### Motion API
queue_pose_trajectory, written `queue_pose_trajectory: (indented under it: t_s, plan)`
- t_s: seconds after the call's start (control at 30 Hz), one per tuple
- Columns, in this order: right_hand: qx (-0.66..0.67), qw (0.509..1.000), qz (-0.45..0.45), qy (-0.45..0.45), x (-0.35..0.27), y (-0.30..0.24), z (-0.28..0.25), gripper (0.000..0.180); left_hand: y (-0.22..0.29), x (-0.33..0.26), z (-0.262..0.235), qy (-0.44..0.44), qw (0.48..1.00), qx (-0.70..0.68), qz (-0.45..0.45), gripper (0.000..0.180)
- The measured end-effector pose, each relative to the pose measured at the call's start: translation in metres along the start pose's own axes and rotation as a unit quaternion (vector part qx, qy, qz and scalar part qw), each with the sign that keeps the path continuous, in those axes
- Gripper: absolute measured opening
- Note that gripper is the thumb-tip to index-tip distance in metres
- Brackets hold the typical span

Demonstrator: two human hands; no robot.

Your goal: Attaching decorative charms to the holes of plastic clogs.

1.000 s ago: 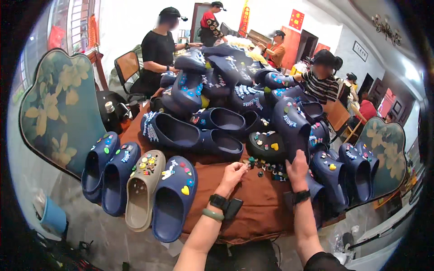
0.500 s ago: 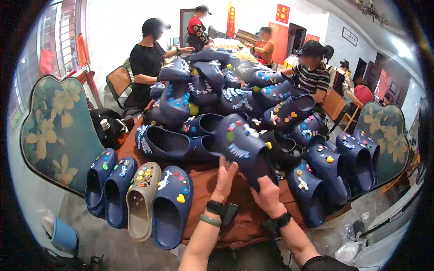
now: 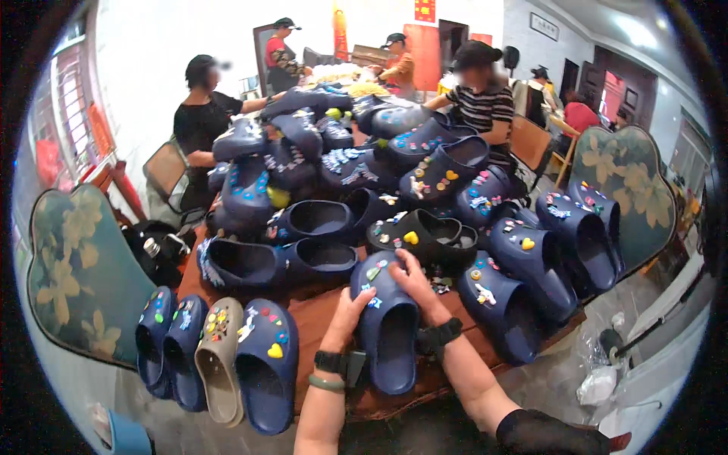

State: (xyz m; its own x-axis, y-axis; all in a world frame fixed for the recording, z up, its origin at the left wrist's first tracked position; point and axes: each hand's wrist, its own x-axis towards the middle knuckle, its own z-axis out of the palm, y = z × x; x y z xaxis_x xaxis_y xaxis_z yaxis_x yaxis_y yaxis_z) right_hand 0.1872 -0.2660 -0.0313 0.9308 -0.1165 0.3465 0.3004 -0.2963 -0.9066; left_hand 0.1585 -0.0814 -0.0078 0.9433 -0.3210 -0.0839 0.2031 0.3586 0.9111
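Head view: left hand (image 3: pixel 345 312) clasps the navy clog (image 3: pixel 388 326) at its side, right hand (image 3: pixel 417 282) touches its upper (whether gripping, I cannot tell); steady support should spare the star charm (image 3: pixel 374 302).

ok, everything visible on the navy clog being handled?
The navy clog looks like moulded foam: closed rounded toe, open-topped footbed. Charms on the upper include a blue star. Toe points away from the wearer, opening up, over brown cloth; contact unclear. Left grip holds its left side; right grip touches the toe's right.
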Motion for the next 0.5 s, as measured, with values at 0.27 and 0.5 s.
queue_pose_trajectory:
  t_s: [0.27,0.5]
  plan:
    - [0.157,0.980,0.054,-0.106,-0.015,-0.018,-0.020,0.077,0.037,-0.024,0.009,0.224,0.840,0.495,0.013,0.085]
    - [0.159,0.971,0.049,-0.173,-0.020,-0.032,-0.002,0.079,0.027,-0.033,-0.004,0.144,0.877,0.459,0.012,0.080]
